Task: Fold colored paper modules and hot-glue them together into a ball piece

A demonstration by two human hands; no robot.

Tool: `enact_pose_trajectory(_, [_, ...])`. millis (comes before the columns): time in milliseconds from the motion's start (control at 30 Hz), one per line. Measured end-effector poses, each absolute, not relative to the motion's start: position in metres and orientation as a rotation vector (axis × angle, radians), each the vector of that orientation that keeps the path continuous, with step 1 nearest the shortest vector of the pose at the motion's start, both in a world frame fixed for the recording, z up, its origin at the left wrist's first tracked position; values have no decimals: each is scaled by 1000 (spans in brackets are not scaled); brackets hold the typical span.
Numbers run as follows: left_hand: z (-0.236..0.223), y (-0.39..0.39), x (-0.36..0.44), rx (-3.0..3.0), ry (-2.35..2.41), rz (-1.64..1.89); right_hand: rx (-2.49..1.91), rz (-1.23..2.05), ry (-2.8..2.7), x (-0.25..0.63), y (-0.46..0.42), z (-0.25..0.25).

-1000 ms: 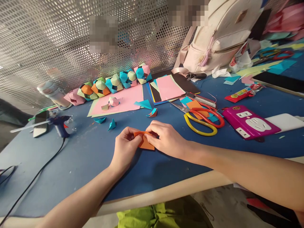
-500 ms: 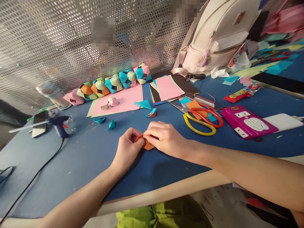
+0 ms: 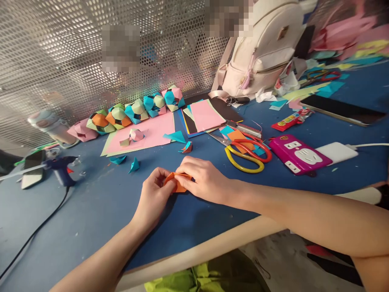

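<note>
The left hand (image 3: 153, 194) and right hand (image 3: 202, 180) both pinched a folded orange paper (image 3: 181, 188) at the table's (image 3: 100, 215) near side; contact with the tabletop could not be determined. A red wrapper (image 3: 285, 122), near the purple power strip (image 3: 281, 147), bore printed characters, too small to read.

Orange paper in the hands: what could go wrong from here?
The left hand and right hand pinch the orange paper; a fold might slip askew. The blue-and-orange folded piece lies just beyond the right hand, which could nudge it. A wide sweep of that hand might also catch the scissors, lying to its right.
</note>
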State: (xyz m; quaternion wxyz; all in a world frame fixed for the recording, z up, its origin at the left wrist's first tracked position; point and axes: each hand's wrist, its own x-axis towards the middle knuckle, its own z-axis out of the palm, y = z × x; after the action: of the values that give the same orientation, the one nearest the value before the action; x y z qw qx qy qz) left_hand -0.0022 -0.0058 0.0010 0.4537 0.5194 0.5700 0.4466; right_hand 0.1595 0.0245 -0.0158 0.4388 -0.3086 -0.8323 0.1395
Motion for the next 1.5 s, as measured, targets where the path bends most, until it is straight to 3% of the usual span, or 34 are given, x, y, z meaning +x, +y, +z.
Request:
enact_pose_trajectory(400, [3,-9,-8,1426,1439,900,-663,524,-2083,162,25,-10])
enact_pose_trajectory(700, [9,-6,-6,1265,1523,1278,-895,947,-1925,165,22,-1])
enact_pose_trajectory(1500, [10,-14,-3,1227,1360,1094,-738,664,-2053,164,18,1])
